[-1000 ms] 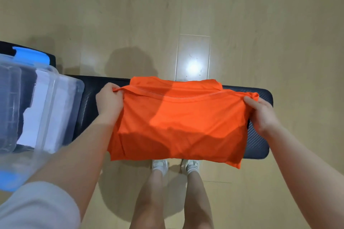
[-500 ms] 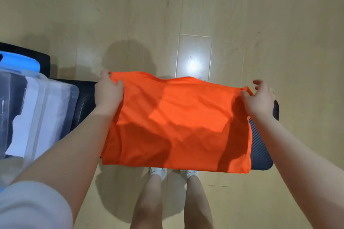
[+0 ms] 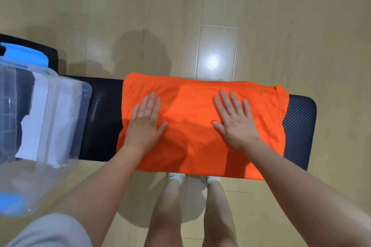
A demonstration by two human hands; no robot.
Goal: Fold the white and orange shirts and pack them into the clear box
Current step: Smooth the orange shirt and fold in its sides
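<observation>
The orange shirt (image 3: 192, 106) lies folded into a wide rectangle across the black padded bench (image 3: 104, 118). Its near edge hangs a little over the bench's front. My left hand (image 3: 145, 120) rests flat on the shirt's left half, fingers spread. My right hand (image 3: 233, 119) lies flat on the right half, fingers spread, a ring on one finger. Neither hand grips the cloth. The clear box (image 3: 50, 106) with blue latches stands at the bench's left end. A folded white shirt (image 3: 30, 136) shows inside it through the wall.
Light wooden floor (image 3: 281, 26) surrounds the bench. The bench's bare right end (image 3: 299, 126) sticks out past the shirt. My legs and white shoes (image 3: 176, 177) stand below the bench's front edge. A black surface (image 3: 30, 46) lies behind the box.
Both hands held the shirt's far corners and carried them over in a fold. They have let go and now lie flat on the folded shirt.
</observation>
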